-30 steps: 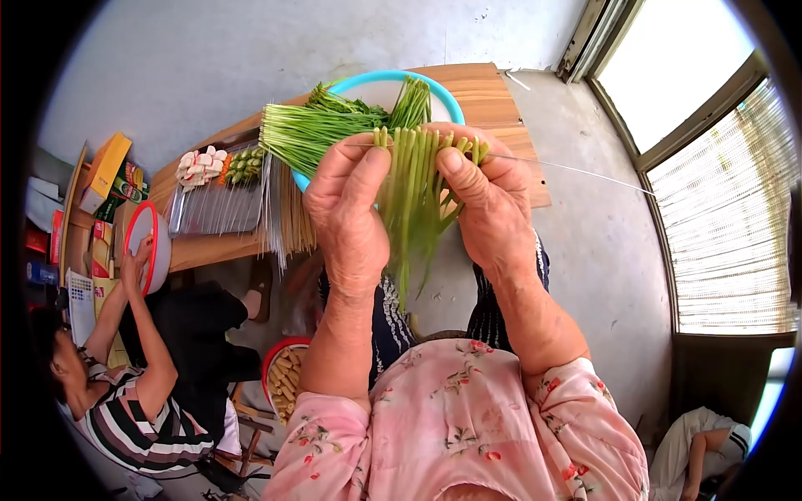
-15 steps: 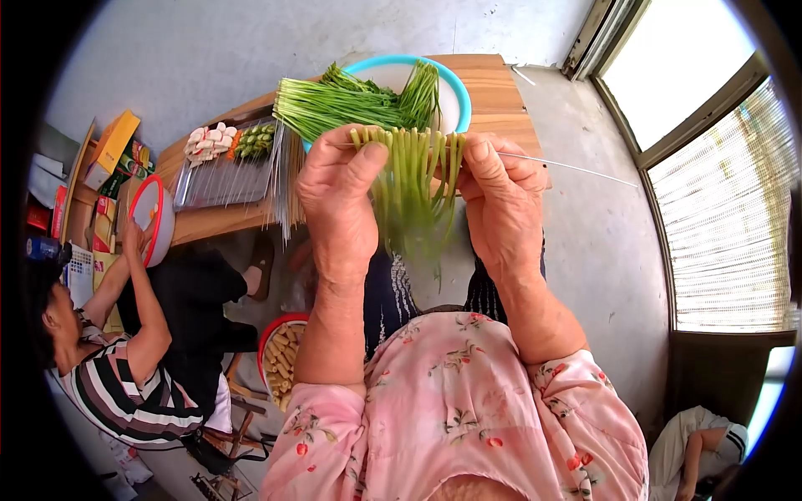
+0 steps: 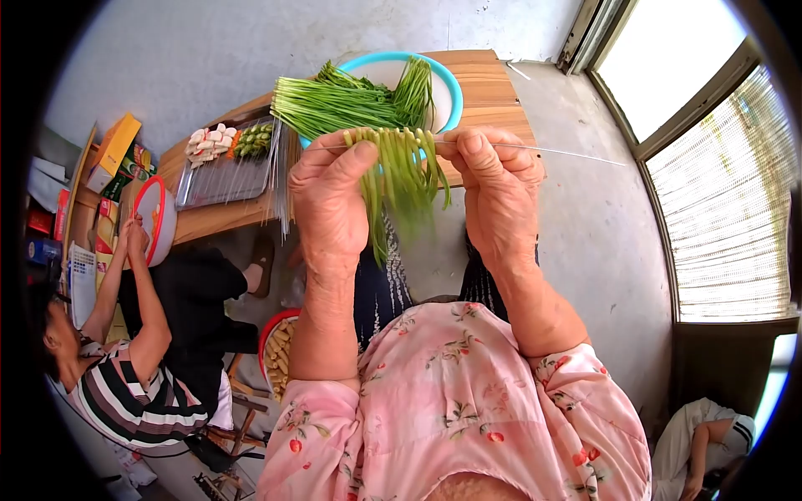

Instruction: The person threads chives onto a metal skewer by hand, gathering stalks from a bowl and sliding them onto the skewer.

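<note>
A thin metal skewer runs sideways through the upper ends of several green stems, whose lower parts hang down blurred. My left hand pinches the skewer's left end beside the stems. To the right of the bunch, my right hand is closed on the skewer, with its thin end sticking out past the fingers. Behind my hands, a blue-rimmed basin holds long green stalks that reach over its left edge.
The wooden table bears a metal tray with white pieces and green bundles, and loose skewers beside it. At the left a person handles a red-rimmed bowl. A container of tan pieces stands below. Another person is at lower right.
The stems are bunched closer to my left hand, and a gap with bare skewer shows beside my right hand. The co-worker's hands have come together at the bowl.
</note>
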Available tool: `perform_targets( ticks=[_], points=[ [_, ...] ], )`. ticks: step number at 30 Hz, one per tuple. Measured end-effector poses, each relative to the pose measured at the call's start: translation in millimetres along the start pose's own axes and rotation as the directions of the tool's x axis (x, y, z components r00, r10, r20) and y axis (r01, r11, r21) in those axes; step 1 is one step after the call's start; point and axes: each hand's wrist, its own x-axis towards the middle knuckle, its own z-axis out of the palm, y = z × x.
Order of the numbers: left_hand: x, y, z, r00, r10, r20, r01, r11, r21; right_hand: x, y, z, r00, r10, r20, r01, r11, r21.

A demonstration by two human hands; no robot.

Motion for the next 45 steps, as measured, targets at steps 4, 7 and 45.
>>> perform_targets(
  ticks=[4, 7, 45],
  points=[
    [-1.2, -0.2, 0.8, 0.999, -0.032, -0.005, 0.032, 0.999, -0.003, -1.5, 3.4, 3.0, 1.0, -0.014, -0.004, 0.014, 1.0, -0.026],
    [-1.4, -1.5, 1.9, 1.0, -0.024, 0.003, 0.024, 1.0, 0.016, -2.5, 2.3, 3.1, 1.0, 0.017, -0.021, -0.017, 1.0, 0.012],
    [127.4, -123.1, -75.3, 0.921, -0.331, -0.205, 0.384, 0.855, 0.349, 36.4, 61.8, -87.8, 0.886, 0.461, -0.037, -0.46, 0.871, -0.173]
  ],
)
